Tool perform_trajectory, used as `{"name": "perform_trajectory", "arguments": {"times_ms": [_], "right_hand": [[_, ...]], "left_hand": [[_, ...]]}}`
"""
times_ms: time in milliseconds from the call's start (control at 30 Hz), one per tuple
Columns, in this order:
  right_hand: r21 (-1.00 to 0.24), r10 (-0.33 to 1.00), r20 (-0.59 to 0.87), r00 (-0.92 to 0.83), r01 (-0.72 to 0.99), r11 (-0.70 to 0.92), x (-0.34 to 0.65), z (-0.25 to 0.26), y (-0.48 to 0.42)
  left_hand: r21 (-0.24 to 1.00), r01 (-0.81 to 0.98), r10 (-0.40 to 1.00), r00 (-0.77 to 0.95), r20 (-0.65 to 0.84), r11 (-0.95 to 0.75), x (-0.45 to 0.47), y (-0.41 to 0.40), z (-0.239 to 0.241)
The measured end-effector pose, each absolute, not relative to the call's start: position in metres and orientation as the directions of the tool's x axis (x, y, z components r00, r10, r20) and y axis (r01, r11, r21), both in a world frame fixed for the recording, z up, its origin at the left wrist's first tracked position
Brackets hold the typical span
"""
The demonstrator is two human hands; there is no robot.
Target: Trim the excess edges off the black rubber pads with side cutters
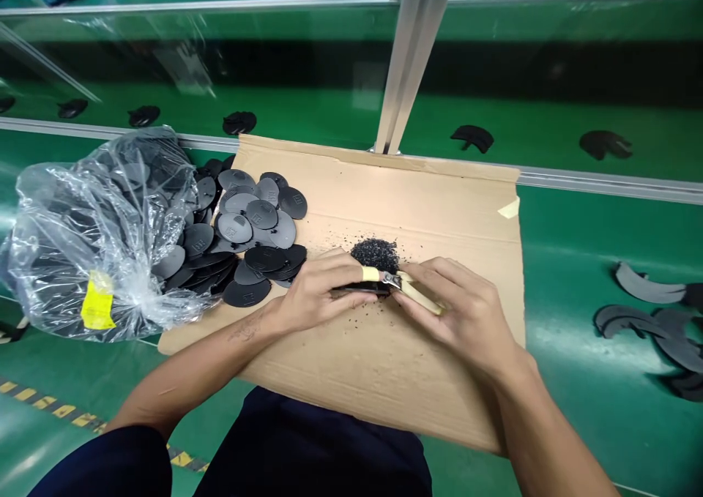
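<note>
We see left hand (323, 286), grip pinching a black piece (359, 288); right hand (466, 307), grip pinching a small metal tool (392, 280). Black crumbs (375, 252) heaped just beyond, on cardboard (351, 372).

A green bench (571, 241) is partly covered by a cardboard sheet (340, 365), where oval black discs (262, 215) are piled beside a plastic bag (82, 226) and black shavings (374, 254) are heaped; curved pieces (648, 287) are laid on the bench's right.

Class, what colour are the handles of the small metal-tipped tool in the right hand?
The handles are pale yellow, best seen in the head view.
</note>
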State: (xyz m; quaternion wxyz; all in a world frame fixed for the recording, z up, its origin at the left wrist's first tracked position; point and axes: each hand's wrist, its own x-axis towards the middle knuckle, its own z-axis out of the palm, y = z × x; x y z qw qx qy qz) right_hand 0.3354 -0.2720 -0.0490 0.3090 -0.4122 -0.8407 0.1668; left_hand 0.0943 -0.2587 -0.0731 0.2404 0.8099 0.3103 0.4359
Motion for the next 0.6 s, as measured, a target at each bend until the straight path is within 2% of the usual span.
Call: {"name": "perform_trajectory", "arguments": {"times_ms": [100,167,300,400,500,600], "right_hand": [[-0.57,0.82,0.364,-0.442,0.591,0.571,0.334,-0.047,-0.272],[-0.616,0.851,0.341,-0.4,0.589,0.523,0.333,-0.045,-0.273],[-0.705,0.893,0.317,-0.319,0.551,0.447,0.329,-0.045,-0.275],[-0.719,0.866,0.377,-0.329,0.485,0.497,0.323,-0.048,-0.277],[-0.603,0.762,0.517,-0.389,0.467,0.647,0.319,-0.052,-0.278],[-0.427,0.641,0.62,-0.453,0.49,0.76,0.317,-0.053,-0.279]], "left_hand": [[0.537,0.407,0.674,0.442,0.592,-0.738,0.093,-0.257,-0.073],[0.53,0.437,0.684,0.386,0.619,-0.727,0.092,-0.256,-0.072],[0.654,0.376,0.753,0.273,0.598,-0.656,0.092,-0.258,-0.068],[0.771,0.265,0.813,0.248,0.526,-0.579,0.094,-0.262,-0.069],[0.75,0.239,0.782,0.304,0.545,-0.616,0.094,-0.263,-0.072],[0.584,0.374,0.692,0.439,0.573,-0.721,0.09,-0.259,-0.077]]}}
